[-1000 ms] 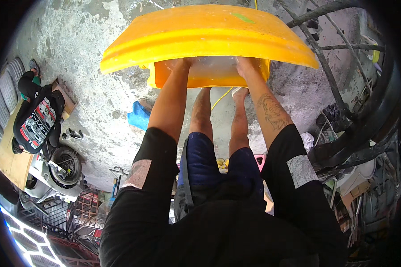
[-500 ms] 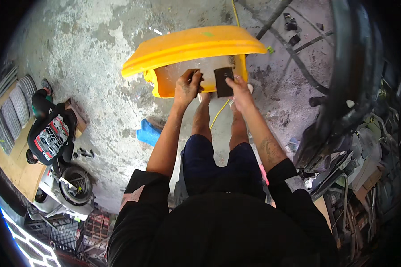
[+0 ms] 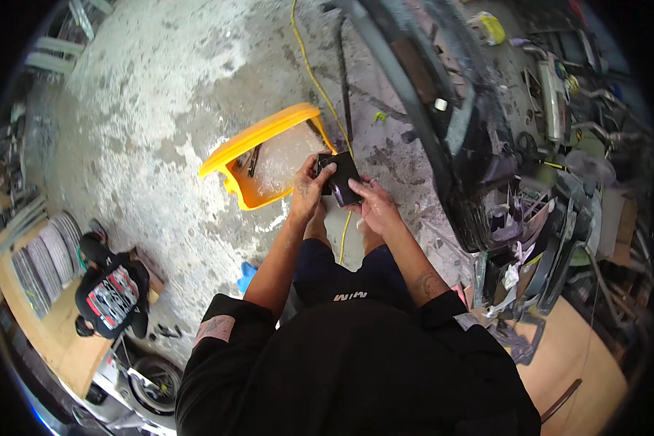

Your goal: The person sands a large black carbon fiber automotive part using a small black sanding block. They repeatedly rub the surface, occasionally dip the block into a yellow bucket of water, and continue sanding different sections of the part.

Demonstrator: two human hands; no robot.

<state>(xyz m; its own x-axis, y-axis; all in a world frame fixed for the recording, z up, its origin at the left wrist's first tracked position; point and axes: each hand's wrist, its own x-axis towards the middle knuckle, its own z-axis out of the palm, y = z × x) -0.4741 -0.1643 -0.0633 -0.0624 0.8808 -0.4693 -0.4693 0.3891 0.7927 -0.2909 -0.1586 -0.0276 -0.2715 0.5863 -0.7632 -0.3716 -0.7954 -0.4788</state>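
Mid-frame, the left hand and right hand pinch a flat, black rectangular sheet, presumably for steadiness, near a yellow, tub-shaped plastic shell.

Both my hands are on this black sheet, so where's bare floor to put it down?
The widest bare patch is concrete floor between the yellow container and the person in black at lower left. A smaller one shows between your right hand and the dark curved panel. It's crowded beyond that panel, at right, where parts lie heaped.
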